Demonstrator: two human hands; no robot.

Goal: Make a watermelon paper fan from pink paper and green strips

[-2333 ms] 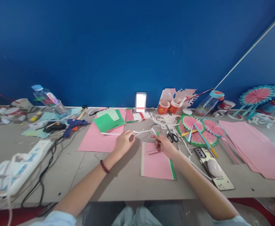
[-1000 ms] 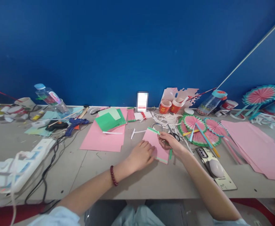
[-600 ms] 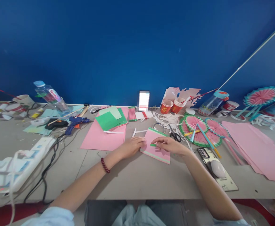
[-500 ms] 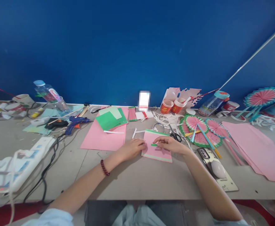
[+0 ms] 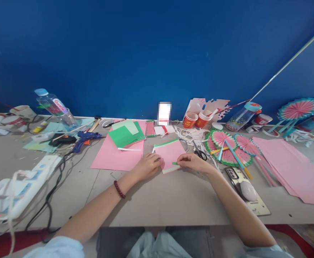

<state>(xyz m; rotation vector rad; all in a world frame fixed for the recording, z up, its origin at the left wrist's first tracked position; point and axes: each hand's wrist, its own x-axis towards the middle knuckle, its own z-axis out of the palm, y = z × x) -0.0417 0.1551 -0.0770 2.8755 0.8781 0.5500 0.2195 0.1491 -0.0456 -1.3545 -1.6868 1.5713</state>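
Note:
A pink sheet of paper (image 5: 170, 152) with green-edged borders lies tilted on the table before me. At its left edge my left hand (image 5: 149, 166) has curled fingers pinching the sheet, a red bead bracelet on that wrist. Over the lower right part of the sheet, my right hand (image 5: 193, 163) pinches a short green paper strip (image 5: 174, 163) between thumb and forefinger. Black-handled scissors (image 5: 200, 154) rest just beyond the right hand, close to a tangle of white paper strips (image 5: 190, 135).
Green sheets (image 5: 124, 137) lie on pink paper (image 5: 105, 159) at left, near a blue glue gun (image 5: 85, 139) and a power strip (image 5: 37, 186). On the right are paper fans (image 5: 229, 148), a phone and a mouse (image 5: 248, 191) on it, and pink sheets (image 5: 291, 168). Red paper cups (image 5: 190, 119) stand behind.
The pink sheet has turned counterclockwise and shifted left and slightly away from me. My right hand, still with the green strip, has moved a little left.

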